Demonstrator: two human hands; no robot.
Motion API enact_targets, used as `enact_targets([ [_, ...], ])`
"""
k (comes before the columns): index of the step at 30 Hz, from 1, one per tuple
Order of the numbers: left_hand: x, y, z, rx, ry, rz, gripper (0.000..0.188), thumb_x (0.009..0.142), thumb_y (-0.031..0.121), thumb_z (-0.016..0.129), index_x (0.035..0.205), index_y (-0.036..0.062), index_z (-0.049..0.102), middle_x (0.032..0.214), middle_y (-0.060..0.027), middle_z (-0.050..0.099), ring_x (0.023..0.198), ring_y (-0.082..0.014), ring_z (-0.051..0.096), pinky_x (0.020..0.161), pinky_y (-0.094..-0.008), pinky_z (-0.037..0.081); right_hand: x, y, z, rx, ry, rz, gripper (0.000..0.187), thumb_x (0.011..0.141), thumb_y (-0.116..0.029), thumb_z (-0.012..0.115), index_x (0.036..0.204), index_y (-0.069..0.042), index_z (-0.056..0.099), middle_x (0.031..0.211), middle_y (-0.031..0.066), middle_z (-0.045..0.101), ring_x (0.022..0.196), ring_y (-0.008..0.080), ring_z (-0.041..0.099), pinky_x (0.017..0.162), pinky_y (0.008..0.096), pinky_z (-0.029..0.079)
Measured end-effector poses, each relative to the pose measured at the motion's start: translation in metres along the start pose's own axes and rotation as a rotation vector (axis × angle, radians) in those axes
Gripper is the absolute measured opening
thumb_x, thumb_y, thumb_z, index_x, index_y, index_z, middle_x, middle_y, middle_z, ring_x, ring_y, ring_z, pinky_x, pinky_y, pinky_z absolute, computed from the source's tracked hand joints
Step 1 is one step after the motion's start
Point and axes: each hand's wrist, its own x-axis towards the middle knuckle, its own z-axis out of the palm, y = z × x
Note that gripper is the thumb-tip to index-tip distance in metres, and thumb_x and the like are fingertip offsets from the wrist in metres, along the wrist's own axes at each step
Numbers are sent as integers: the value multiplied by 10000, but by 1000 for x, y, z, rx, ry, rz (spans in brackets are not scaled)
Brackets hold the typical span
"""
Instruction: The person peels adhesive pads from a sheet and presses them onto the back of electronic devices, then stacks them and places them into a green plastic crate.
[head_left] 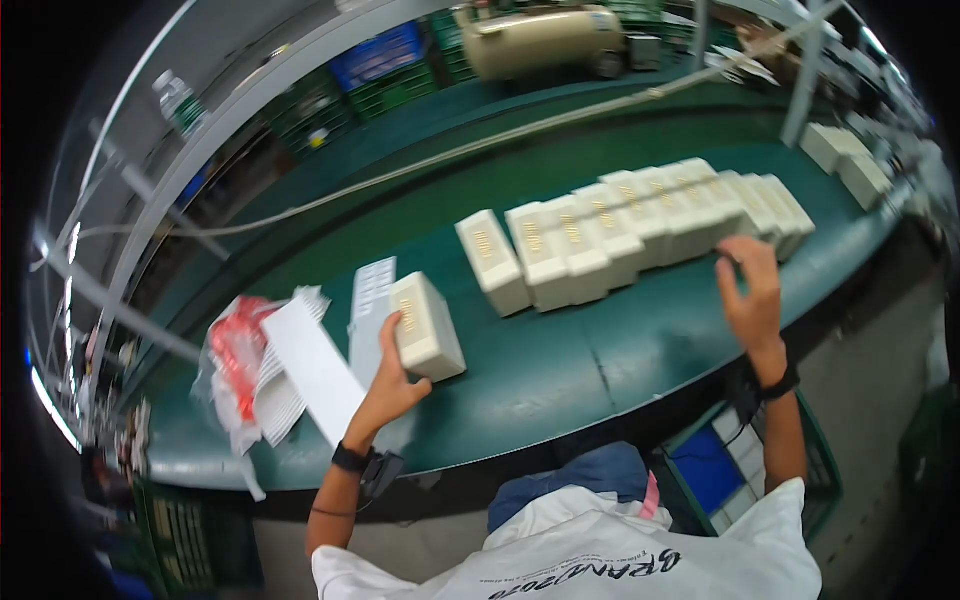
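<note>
At the left of the green work surface (520, 370), my left hand (392, 385) grips a small cream-white box (428, 325) with gold lettering on top, fingers along its left side and thumb at the near end. My right hand (752, 290) is raised near the right part of a row of similar white boxes (620, 230). Its thumb and forefinger curl together around a small dark spot, which I cannot make out. The leftmost box of the row (492, 265) stands slightly apart from the others.
Beside my left hand lie a grey-white printed sheet (372, 295), a white card strip (305, 355) and a clear bag with red content (235, 350). More boxes (845, 160) sit far right. A pale rope (480, 140) spans the back. Below the edge is a crate (715, 460).
</note>
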Motion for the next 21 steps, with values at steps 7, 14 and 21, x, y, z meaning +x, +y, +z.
enact_targets([
  [7, 72, 27, 42, -438, 5, -106, 1233, 702, 174, 901, 1597, 99, 56, 1559, -174, 316, 1447, -297, 345, 1180, -419, 317, -40, 244, -15, -125, 211, 600, 696, 994, -464, 578, 1459, 19, 396, 1421, 267, 479, 1309, 401, 482, 1104, 412, 376],
  [14, 102, 22, 65, -377, -48, -78, 1178, 707, 213, 911, 1585, 73, 137, 1561, -146, 346, 1417, -273, 384, 1170, -391, 335, -23, 264, 26, 26, 240, 730, 773, 988, -532, 539, 1501, 3, 318, 1428, 322, 457, 1312, 451, 468, 1108, 434, 368],
  [21, 108, 12, 71, -312, -88, -107, 986, 710, 216, 912, 1504, 27, 360, 1443, -139, 509, 1328, -241, 494, 1115, -365, 401, 5, 288, 55, 57, 240, 829, 777, 964, -543, 563, 1510, -42, 332, 1453, 325, 441, 1334, 453, 457, 1111, 443, 370],
])
